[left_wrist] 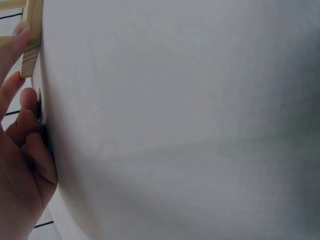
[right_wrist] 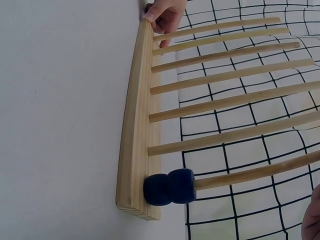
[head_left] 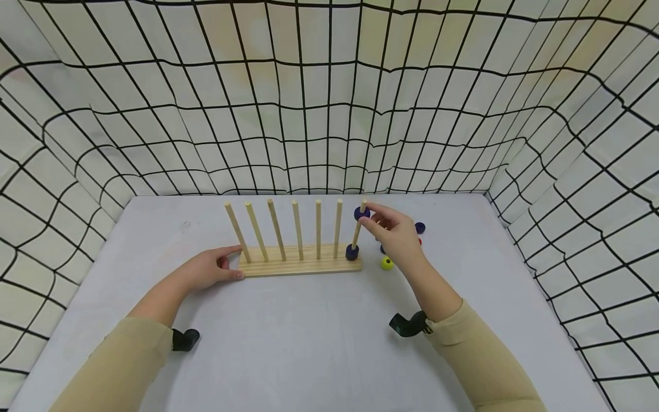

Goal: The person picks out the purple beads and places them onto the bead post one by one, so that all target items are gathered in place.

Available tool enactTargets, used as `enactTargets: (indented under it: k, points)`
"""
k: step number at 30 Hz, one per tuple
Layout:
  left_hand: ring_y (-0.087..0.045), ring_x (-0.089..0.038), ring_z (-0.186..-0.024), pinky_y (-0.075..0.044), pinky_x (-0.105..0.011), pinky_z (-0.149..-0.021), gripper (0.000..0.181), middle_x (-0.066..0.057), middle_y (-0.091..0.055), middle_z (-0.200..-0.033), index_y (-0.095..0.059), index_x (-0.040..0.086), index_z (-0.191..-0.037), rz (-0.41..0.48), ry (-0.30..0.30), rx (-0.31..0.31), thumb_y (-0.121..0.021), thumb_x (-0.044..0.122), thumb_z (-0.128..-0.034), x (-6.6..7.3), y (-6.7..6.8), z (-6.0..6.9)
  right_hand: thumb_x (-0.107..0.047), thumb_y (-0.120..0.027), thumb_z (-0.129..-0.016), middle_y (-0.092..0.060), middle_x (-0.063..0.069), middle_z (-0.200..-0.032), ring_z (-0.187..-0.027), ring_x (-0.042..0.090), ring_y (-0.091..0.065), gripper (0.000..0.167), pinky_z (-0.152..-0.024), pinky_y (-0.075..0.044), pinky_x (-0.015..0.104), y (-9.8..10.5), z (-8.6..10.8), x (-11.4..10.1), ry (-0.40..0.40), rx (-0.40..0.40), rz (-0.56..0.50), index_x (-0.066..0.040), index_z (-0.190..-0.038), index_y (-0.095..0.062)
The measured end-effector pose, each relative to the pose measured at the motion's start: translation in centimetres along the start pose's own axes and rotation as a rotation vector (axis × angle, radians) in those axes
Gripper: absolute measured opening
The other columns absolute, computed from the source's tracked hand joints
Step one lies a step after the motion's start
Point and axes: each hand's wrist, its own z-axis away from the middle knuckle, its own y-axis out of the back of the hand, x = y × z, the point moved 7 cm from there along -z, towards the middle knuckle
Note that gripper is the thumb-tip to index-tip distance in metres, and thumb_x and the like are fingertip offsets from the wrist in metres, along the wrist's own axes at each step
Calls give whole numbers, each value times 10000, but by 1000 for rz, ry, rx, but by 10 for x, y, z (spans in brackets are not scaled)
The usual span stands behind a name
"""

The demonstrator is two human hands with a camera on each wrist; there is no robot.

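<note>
A wooden peg stand point(head_left: 304, 267) with several upright pegs lies across the table. My left hand point(head_left: 210, 269) grips the base's left end between thumb and index finger; the left wrist view shows its other fingers curled point(left_wrist: 37, 150). At the stand's right end, my right hand point(head_left: 395, 233) pinches a dark blue bead point(head_left: 361, 214) near the top of the rightmost peg, which passes through it. Two dark blue beads point(right_wrist: 169, 187) sit low on that same peg, against the base. Only a sliver of the right hand point(right_wrist: 312, 217) enters the right wrist view.
Loose beads lie right of the stand: a yellow bead point(head_left: 387, 262), a dark blue bead point(head_left: 420, 228), and a red one point(head_left: 420, 241) mostly behind the right hand. A white cloth covers the table point(head_left: 309, 343). Black netting point(head_left: 329, 109) hangs behind and at both sides.
</note>
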Motion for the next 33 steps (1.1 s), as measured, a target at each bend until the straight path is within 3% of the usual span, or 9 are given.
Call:
enactTargets:
  k: [17,33]
  points:
    - [-448,-193,-727,-349,-347,-657,864,-42,-503,-808,-414,62,-1501,-11,1,1,-774,472,-831,0,-1,0,-358,-740,-899,-633,59,-977,-810,223,-560,452,-640,-469,244,-3,3,11,-84,-16,31,-181,-1308,-665]
    - [-450,-198,-736,-350,-348,-662,857,-46,-500,-814,-413,64,-1502,-17,8,1,-775,462,-834,-1,-1,0,-371,-732,-904,-632,55,-959,-792,230,-547,429,-636,-466,267,-7,2,20,-106,-55,66,-193,-1290,-674]
